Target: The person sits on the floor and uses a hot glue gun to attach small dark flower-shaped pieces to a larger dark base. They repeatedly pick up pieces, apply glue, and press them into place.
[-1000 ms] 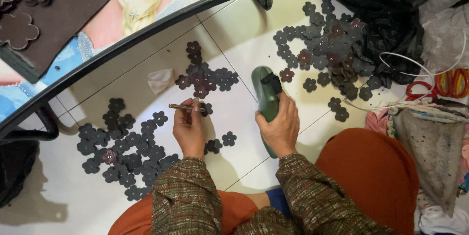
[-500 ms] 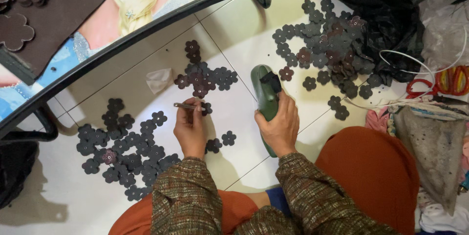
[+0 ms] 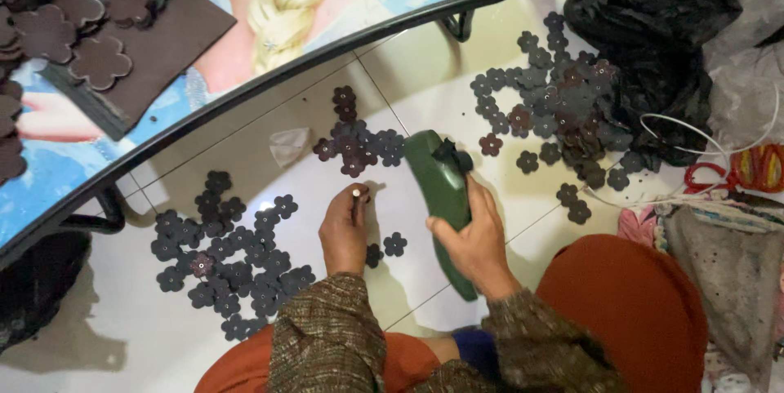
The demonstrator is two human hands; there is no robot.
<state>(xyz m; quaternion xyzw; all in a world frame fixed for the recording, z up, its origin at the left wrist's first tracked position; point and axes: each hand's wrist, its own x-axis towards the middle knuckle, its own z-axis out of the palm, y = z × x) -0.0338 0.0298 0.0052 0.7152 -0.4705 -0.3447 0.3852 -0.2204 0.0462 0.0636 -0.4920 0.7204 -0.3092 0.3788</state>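
My left hand point(image 3: 343, 230) pinches a thin, short stick point(image 3: 357, 193) between thumb and fingertips, its end pointing up at the camera. My right hand point(image 3: 474, 238) grips a green glue gun point(image 3: 437, 177) lying on the white tiled floor, nozzle away from me. Dark flower-shaped cutouts lie in heaps: one left of my left hand point(image 3: 229, 254), one just beyond the gun's tip point(image 3: 355, 144), and one at the far right point(image 3: 555, 107). Two single flowers point(image 3: 395, 244) lie between my hands.
A low table with a picture top point(image 3: 327, 1) spans the upper left, carrying a brown foam sheet point(image 3: 155, 42) and brown flowers. A black plastic bag point(image 3: 653, 26), a white cord point(image 3: 678, 128) and grey cloth point(image 3: 719, 270) crowd the right. A white scrap point(image 3: 287, 146) lies near the table.
My left hand has turned the stick from lying sideways to standing end-up and drawn back a little from the middle heap. The right hand and glue gun stay put.
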